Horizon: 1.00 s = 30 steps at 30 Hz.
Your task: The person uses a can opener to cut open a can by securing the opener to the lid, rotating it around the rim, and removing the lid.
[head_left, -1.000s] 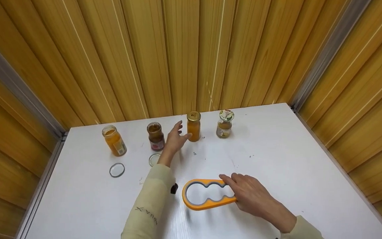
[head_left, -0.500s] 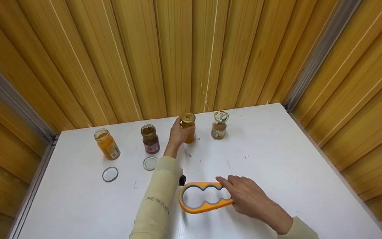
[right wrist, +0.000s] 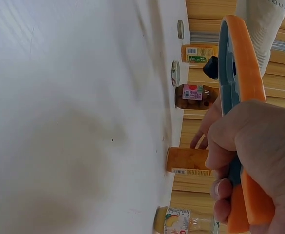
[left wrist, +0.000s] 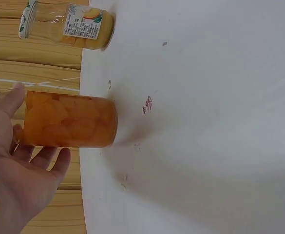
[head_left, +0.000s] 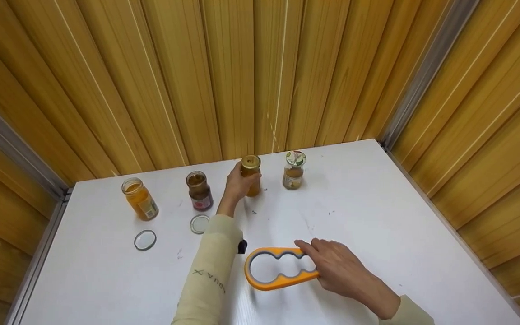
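Note:
My left hand [head_left: 237, 183] grips a glass jar of orange fruit pieces [left wrist: 71, 120] with a gold lid [head_left: 251, 161]. Thumb and fingers wrap its upper part, and the jar stands upright on the white table. Lower down, my right hand [head_left: 339, 268] holds an orange and grey jar opener [head_left: 266, 286] by its handle, its wide loop pointing left above the tabletop. To the right of the gripped jar stands a jar with a patterned lid [head_left: 294, 174] and pale yellow contents.
Left of my left hand are an uncapped dark-fruit jar [head_left: 200, 194] and, farther left, an uncapped orange-fruit jar [head_left: 140, 201]. Two loose lids lie before them, one lid [head_left: 200, 224] and another lid [head_left: 145, 240]. A wood-patterned wall [head_left: 233, 81] rises behind the table [head_left: 355, 203].
My left hand has moved onto the gold-lidded jar and taken hold of it. The right hand keeps the jar opener in nearly the same place. The head view has shifted slightly.

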Each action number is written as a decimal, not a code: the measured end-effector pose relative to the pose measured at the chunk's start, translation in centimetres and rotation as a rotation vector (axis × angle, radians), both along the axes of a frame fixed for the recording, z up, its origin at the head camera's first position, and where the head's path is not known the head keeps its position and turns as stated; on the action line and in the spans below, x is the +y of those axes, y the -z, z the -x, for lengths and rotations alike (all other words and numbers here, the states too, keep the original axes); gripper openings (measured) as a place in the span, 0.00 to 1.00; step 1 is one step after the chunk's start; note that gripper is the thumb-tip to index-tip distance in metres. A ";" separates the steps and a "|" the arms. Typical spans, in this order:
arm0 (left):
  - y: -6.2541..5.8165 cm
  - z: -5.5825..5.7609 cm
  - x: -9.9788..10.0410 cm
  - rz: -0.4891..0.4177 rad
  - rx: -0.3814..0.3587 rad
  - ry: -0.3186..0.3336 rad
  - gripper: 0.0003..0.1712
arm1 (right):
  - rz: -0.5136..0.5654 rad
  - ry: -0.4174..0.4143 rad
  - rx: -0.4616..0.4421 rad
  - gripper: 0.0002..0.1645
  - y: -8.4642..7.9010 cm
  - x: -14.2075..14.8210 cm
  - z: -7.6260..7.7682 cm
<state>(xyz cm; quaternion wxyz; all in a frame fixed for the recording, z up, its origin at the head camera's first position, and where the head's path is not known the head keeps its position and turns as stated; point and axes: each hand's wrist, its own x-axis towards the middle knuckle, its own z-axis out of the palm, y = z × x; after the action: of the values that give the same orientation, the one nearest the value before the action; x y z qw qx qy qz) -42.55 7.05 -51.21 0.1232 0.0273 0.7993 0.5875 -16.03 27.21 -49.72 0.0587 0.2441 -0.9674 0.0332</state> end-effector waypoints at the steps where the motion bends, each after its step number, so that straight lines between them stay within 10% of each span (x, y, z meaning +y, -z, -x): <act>1: 0.0 -0.1 -0.1 0.006 0.002 0.001 0.44 | -0.002 -0.001 -0.003 0.44 0.0 0.0 0.0; 30: 0.2 -4.6 -4.2 0.108 0.085 0.169 0.43 | 0.001 -0.026 0.020 0.45 -0.3 -0.8 0.5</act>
<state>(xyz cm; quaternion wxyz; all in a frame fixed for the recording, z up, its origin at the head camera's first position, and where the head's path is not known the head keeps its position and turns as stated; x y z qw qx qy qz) -37.97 2.87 -51.43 0.1397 0.1125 0.8292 0.5293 -16.52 26.43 -49.38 0.0681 0.2570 -0.9635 0.0319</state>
